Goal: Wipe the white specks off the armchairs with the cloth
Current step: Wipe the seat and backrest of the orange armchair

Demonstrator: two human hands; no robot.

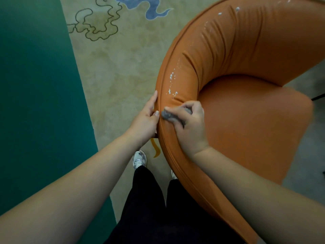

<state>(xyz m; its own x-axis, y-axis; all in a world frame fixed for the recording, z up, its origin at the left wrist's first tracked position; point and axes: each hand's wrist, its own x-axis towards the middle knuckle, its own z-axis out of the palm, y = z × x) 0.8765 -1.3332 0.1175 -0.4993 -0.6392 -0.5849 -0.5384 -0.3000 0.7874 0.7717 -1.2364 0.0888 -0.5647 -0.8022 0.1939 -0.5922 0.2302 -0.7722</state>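
Gripping cloth (173, 115) on armchair (246, 111) rim: right hand (189, 124); left hand (146, 120) beside.

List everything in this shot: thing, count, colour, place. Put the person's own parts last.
armchair: one, orange, right half of view.
white specks: many, white, along the padded rim, from just beyond the cloth up to the far top.
cloth: one, grey, on the rim nearest the person.
rug: one, beige with blue and outlined swirls, under the armchair.
floor: green, left side.
shoes: white, bottom centre.
trousers: black, bottom centre.
left hand: rests on the rim's outer edge.
right hand: grips the cloth.
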